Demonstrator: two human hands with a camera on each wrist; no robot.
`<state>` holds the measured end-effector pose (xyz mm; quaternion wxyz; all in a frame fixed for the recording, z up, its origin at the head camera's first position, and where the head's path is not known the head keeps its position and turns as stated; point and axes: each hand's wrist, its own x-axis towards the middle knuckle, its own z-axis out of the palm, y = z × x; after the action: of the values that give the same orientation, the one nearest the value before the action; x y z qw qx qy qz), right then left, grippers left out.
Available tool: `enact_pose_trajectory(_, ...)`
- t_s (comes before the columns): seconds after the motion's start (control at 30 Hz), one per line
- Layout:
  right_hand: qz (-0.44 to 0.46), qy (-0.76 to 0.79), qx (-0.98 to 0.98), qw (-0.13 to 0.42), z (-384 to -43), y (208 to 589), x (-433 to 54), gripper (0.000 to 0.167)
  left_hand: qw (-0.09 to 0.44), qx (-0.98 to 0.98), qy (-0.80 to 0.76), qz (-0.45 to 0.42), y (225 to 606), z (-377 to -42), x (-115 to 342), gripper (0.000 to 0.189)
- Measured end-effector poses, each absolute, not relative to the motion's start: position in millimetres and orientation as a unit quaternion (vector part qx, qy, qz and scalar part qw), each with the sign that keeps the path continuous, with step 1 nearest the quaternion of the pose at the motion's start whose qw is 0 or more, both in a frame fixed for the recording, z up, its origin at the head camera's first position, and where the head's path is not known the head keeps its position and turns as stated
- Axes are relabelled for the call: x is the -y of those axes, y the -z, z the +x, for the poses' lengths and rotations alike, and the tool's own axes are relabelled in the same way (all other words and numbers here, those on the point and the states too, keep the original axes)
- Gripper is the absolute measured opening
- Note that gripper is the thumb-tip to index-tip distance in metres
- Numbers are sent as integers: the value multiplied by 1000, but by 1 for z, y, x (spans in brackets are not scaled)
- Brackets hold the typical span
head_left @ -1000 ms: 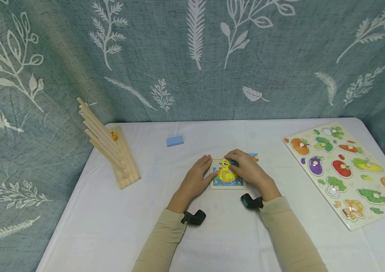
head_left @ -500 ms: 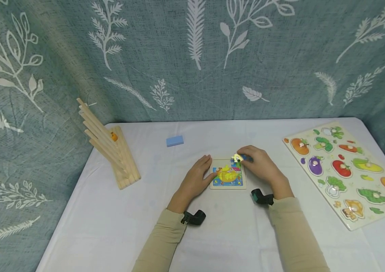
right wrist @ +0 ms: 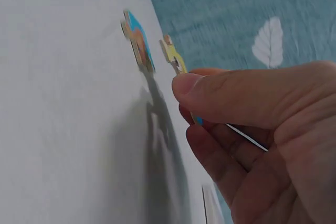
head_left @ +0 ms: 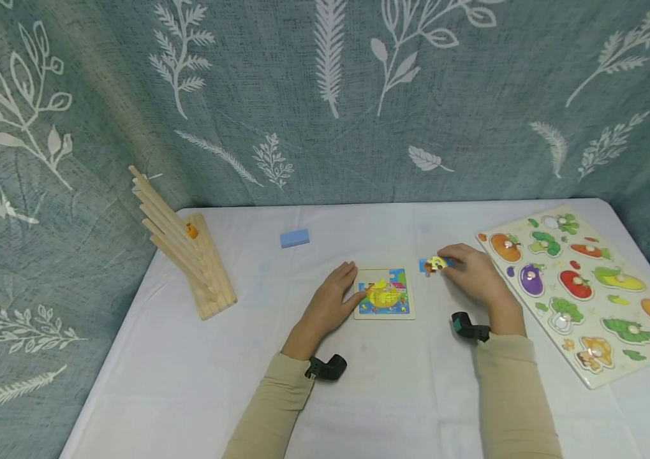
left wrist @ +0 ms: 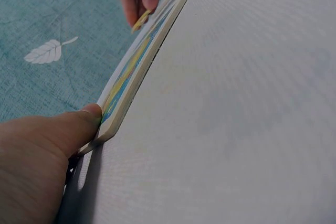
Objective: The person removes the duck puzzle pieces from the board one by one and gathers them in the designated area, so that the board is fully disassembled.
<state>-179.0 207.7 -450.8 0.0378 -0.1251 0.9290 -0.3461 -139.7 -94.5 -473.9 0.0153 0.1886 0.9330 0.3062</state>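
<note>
Head view: the right hand (head_left: 474, 278) pinches a yellow jigsaw piece (head_left: 436, 262) right of the puzzle tray (head_left: 384, 317), and careless lowering could jostle the loose blue-orange piece (right wrist: 140, 41); the left hand (head_left: 332, 299), fingers extended, touches the tray.

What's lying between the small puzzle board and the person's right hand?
In the head view, a loose blue-and-orange puzzle piece lies between the puzzle board and the right hand, partly covered from view by the yellow piece that hand pinches.
</note>
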Motion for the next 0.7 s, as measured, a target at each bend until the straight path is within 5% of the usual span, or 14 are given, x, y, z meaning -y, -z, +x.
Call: enact_pose_trajectory(0.7,-113,342,-931,56,-177,455,-225,34,18,-930,-315,187,474,-139,95,63)
